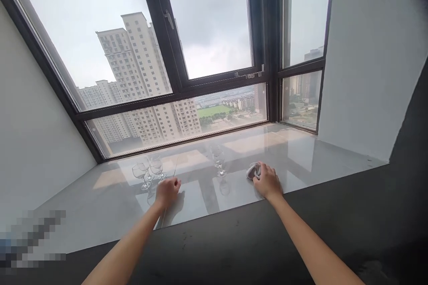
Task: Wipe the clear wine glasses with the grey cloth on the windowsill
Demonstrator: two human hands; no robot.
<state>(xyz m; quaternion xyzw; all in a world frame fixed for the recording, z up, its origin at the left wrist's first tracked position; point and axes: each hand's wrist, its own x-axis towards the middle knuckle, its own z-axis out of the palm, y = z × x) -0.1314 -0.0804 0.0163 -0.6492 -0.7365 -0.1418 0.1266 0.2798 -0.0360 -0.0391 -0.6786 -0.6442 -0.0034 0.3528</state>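
Note:
My right hand point(267, 181) rests on the glossy grey windowsill point(301, 151) with its fingers closed over a small crumpled grey cloth point(253, 171). My left hand point(167, 190) lies on the sill further left, fingers curled, with nothing visible in it. A single clear wine glass point(219, 161) stands upright between the two hands, a little beyond them. Three more wine glasses point(147, 171) stand grouped together just left of and beyond my left hand.
A large black-framed window point(174, 71) runs along the back of the sill, with tower blocks outside. White walls point(368, 62) close the sill at both ends. A dark ledge point(234, 240) lies in front of the sill, under my forearms.

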